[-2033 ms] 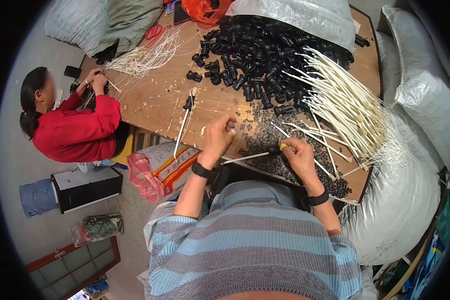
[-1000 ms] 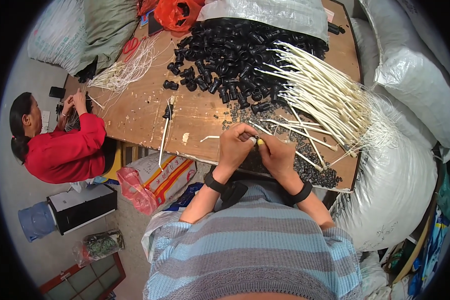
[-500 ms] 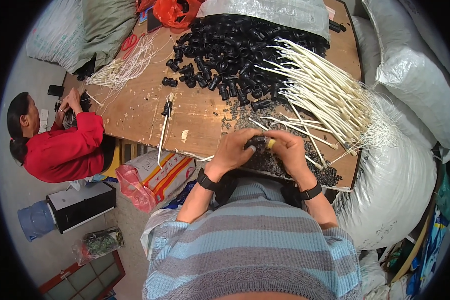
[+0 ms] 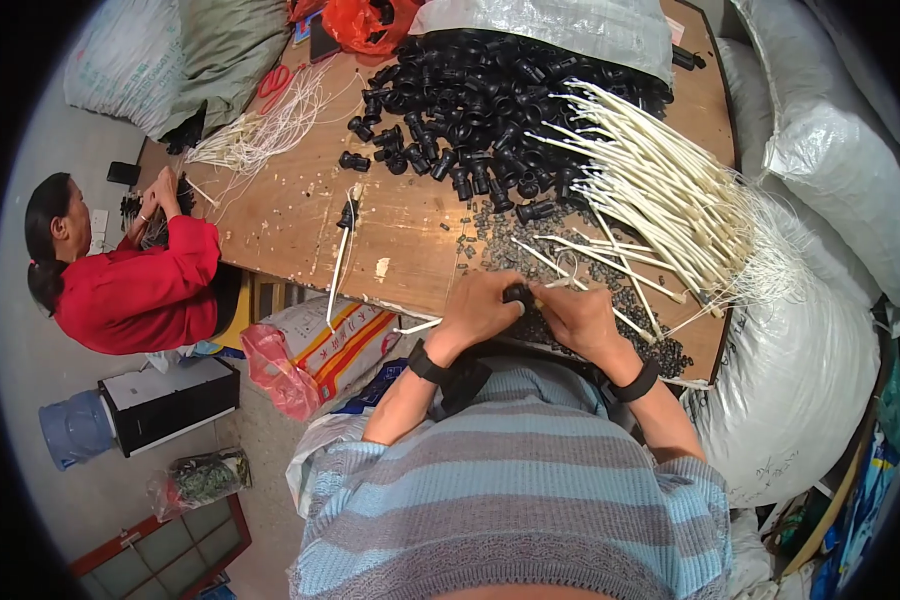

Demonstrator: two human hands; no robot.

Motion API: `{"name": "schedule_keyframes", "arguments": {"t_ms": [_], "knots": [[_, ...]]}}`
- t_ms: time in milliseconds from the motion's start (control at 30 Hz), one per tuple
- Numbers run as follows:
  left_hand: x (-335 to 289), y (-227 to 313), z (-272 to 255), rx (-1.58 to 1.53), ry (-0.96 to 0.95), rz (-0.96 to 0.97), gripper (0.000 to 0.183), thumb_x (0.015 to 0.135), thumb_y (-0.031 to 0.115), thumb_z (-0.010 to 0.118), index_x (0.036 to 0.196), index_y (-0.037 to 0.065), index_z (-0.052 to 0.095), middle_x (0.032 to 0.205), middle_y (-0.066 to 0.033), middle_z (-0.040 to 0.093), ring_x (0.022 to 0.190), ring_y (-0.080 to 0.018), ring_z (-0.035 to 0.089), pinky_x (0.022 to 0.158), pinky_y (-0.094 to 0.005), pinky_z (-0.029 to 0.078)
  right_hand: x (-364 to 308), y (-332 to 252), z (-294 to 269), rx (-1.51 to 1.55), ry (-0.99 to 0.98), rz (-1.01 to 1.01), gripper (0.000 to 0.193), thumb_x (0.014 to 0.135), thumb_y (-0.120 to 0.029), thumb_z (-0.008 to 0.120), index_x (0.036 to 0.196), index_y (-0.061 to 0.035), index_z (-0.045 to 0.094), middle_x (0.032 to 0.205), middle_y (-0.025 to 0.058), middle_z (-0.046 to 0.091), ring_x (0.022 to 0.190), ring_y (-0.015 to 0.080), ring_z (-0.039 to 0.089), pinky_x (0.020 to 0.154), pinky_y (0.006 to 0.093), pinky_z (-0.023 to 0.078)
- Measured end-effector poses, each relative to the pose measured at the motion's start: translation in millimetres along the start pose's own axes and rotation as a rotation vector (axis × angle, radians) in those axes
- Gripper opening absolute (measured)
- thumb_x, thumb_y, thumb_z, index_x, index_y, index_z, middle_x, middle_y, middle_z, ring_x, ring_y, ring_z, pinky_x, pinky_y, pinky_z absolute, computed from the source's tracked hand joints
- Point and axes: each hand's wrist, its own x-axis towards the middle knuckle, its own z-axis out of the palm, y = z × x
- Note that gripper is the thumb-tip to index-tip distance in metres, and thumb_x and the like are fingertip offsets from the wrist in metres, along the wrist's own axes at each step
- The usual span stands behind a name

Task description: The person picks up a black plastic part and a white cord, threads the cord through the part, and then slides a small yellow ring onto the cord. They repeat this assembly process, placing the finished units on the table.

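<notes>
Both my hands meet over the table's near edge. My left hand (image 4: 478, 310) is closed around a black plastic fitting (image 4: 517, 294), like the ones in the heap. Beside it, my right hand (image 4: 578, 320) has its fingers pinched together close to the fitting; what they hold is hidden. A thin pale wire loop (image 4: 568, 263) shows just above the right fingers. From under my left hand a white cable (image 4: 419, 326) sticks out to the left. Small dark clips (image 4: 620, 285) lie scattered around and beyond my right hand.
A heap of black fittings (image 4: 490, 110) covers the far middle. White cables (image 4: 660, 190) lie bundled at right. One fitting with a cable (image 4: 342, 240) rests at left. A co-worker in red (image 4: 140, 290) sits at the far left. Large white sacks (image 4: 795, 390) flank the table's right side.
The view has shifted slightly. My right fingers have curled inward and down next to the fitting, and the fitting is now turned with its round end showing.
</notes>
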Motion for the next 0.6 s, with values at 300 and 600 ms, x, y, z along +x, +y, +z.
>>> {"name": "schedule_keyframes", "arguments": {"t_ms": [300, 600], "knots": [[1.8, 6.0, -4.2, -0.130, -0.125, -0.147, 0.027, 0.071, 0.016, 0.064, 0.095, 0.006, 0.068, 0.076, -0.0177, 0.066, 0.073, -0.0346, 0.064, 0.065, -0.0407, 0.049, -7.4, -4.7, 0.2, -0.141, -0.048, -0.052, 0.029, 0.074, -0.004, 0.069, 0.103, -0.0038, 0.070, 0.068, 0.0139, 0.063, 0.048, 0.0226, 0.056, 0.051, 0.0310, 0.046], [-1.6, 12.2, -7.5, 0.230, -0.093, 0.200, 0.030, 0.070, 0.010, 0.067, 0.099, 0.007, 0.064, 0.079, -0.0109, 0.066, 0.072, -0.0291, 0.064, 0.063, -0.0374, 0.049, 34.8, -4.2, -42.0, 0.155, -0.462, 0.307, 0.027, 0.076, -0.019, 0.071, 0.100, -0.0087, 0.071, 0.069, 0.0129, 0.064, 0.062, 0.0309, 0.062, 0.057, 0.0409, 0.046]]}}
